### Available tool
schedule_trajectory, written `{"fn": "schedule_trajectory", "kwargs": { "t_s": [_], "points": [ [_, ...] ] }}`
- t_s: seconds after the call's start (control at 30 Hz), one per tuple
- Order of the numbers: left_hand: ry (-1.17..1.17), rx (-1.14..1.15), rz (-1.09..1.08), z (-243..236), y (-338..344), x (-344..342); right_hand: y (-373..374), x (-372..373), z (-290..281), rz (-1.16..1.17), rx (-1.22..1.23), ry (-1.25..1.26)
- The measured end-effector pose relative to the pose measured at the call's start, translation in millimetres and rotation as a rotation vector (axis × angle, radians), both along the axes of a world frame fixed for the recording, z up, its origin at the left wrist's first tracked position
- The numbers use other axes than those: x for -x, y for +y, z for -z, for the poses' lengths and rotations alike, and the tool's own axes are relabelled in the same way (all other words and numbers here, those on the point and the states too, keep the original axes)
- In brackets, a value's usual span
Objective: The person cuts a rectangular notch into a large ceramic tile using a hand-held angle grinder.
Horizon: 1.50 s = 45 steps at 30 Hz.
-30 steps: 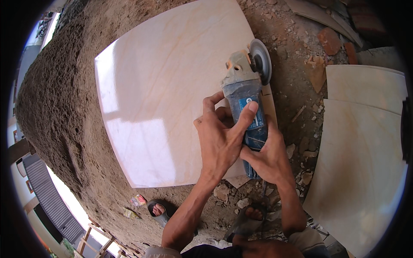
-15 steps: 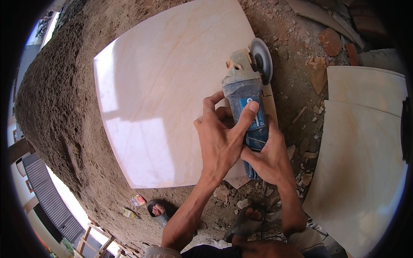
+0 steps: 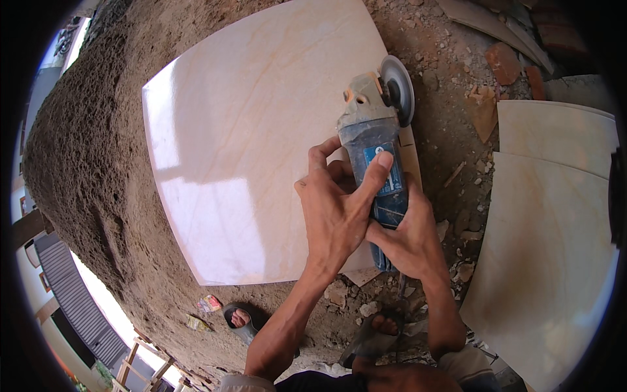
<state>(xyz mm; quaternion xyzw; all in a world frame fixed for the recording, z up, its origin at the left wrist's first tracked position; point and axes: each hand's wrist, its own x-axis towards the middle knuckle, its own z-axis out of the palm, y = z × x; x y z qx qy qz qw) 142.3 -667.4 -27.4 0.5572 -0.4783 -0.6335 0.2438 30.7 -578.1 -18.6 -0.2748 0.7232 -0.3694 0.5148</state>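
A blue angle grinder [image 3: 375, 140] with a dusty metal head lies in my two hands over the right edge of a large cream marbled tile [image 3: 261, 124]. Its grey disc [image 3: 400, 91] stands upright just past that edge, above the dirt. My left hand [image 3: 336, 202] wraps the body from the left, thumb on the label and fingers curled beneath. Around the rear of the body, my right hand [image 3: 411, 238] is closed from the right, its fingers partly hidden under the tool. A narrow tile strip [image 3: 410, 160] shows beside the grinder.
More cream tiles [image 3: 542, 242] are stacked at the right. Broken bricks [image 3: 503, 63] and rubble lie at the upper right. A large mound of brown soil [image 3: 85, 137] rises at the left. My sandalled feet [image 3: 241, 320] are close to the tile's near edge, beside small wrappers [image 3: 209, 304].
The grinder's disc and head have shifted very slightly upward. Both hands keep the same grip, and the tile has not moved.
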Motion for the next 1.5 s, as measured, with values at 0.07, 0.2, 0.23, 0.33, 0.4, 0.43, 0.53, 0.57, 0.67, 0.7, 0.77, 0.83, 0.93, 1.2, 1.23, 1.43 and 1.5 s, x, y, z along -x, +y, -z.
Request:
{"fn": "schedule_trajectory", "kwargs": {
  "t_s": [0.07, 0.2, 0.23, 0.33, 0.4, 0.43, 0.53, 0.57, 0.67, 0.7, 0.77, 0.83, 0.93, 1.2, 1.23, 1.43, 1.5],
  "points": [
    [-0.001, 0.005, 0.002, 2, 0, 0, 0, 0, 1, -0.002, 0.0, 0.007],
    [-0.012, 0.01, 0.014, 0, -1, 0, 1, 0, 3, 0.002, -0.003, 0.007],
    [-0.016, 0.011, 0.023, -1, -1, -1, 0, 0, 3, 0.002, -0.003, 0.003],
    [-0.02, 0.008, 0.032, -1, -1, -1, 0, 1, 2, 0.002, -0.009, -0.009],
    [-0.012, 0.0, 0.011, 0, -1, 0, 0, 1, 3, -0.005, -0.003, 0.001],
    [0.004, 0.009, 0.0, 1, 0, 0, 0, 0, 3, -0.008, 0.001, 0.005],
    [0.017, 0.025, -0.009, 2, 0, 0, 0, -1, 4, 0.008, 0.03, 0.022],
    [-0.002, 0.023, 0.004, 2, -1, -1, 1, -1, 5, 0.009, 0.029, 0.019],
    [-0.005, 0.02, 0.003, 2, 0, 0, 3, 1, 5, 0.009, 0.031, 0.009],
    [0.003, 0.019, -0.003, 2, 1, 0, 2, 1, 4, 0.01, 0.032, 0.007],
    [-0.001, 0.026, -0.005, 3, 2, 0, 3, 0, 1, 0.018, 0.021, -0.004],
    [-0.01, 0.058, -0.01, 6, 4, 0, 2, -1, -5, 0.03, 0.006, -0.021],
    [-0.026, 0.087, -0.019, 12, 8, -1, 4, -2, -4, 0.02, 0.035, 0.004],
    [-0.026, 0.068, -0.03, 6, 15, 0, 14, -1, 3, 0.031, 0.067, -0.013],
    [-0.039, 0.069, -0.026, 6, 15, 0, 14, -1, 3, 0.043, 0.07, -0.03],
    [-0.086, 0.094, -0.014, 10, 17, -1, 18, -3, 8, 0.05, 0.082, -0.027],
    [-0.1, 0.095, -0.015, 9, 18, -1, 19, -3, 10, 0.044, 0.078, -0.015]
  ]
}}
